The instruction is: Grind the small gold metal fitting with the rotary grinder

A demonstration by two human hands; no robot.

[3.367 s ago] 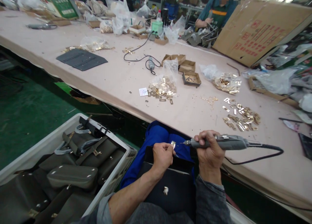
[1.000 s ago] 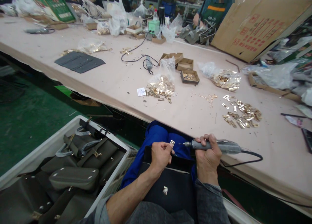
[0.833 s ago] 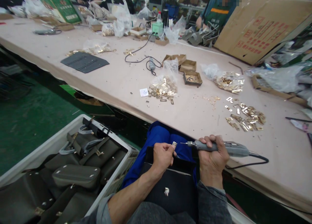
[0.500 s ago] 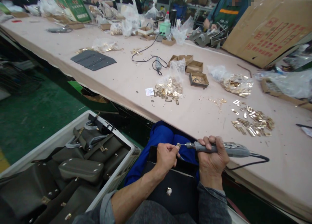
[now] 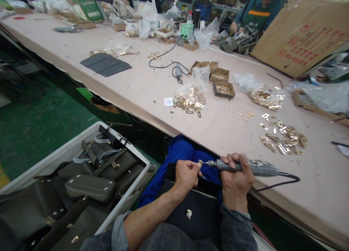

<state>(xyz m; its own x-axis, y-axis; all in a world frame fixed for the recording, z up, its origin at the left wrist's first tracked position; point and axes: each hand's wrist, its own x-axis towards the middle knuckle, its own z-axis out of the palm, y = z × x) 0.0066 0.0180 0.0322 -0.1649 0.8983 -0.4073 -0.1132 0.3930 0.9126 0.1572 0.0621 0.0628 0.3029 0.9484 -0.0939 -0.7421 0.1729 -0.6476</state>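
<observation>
Left hand (image 5: pixel 186 175): pinching a small metal plate (image 5: pixel 200 162) between thumb and forefinger, remaining fingers curled in. Right hand (image 5: pixel 237 176): wrapped around the grey body of a powered screwdriver (image 5: pixel 260 167), fingers over the top.

Table (image 5: pixel 212 127): largest item, alongside the work. A loose heap of metal fittings (image 5: pixel 286 136) lies on its near side.

White crate (image 5: pixel 49 152): beyond the left forearm, filled with dark olive bags (image 5: pixel 89 187).

Black bag (image 5: pixel 201 211): lying on the blue-clad lap (image 5: pixel 178 152), below both hands. Judged soft-sided and apt to sag; best steadied by a side edge, clear of its small bright fitting (image 5: pixel 189 214), which could scratch.

Screwdriver: roughly level, nose towards the left hand, black cord (image 5: pixel 290 177) trailing from the rear. Judged rigid and the heavier of the two held items; the mid-barrel hold is sound, provided the cord does not drag.

Metal plate: at the left fingertips, above the bag's upper edge. Judged light, stiff and slippery when polished, liable to twist under torque. Recommended hold: opposite long edges, fingertips back from the hole.

Bit (image 5: pixel 206 163): thin, its tip at the plate; actual contact cannot be confirmed at this size.
</observation>
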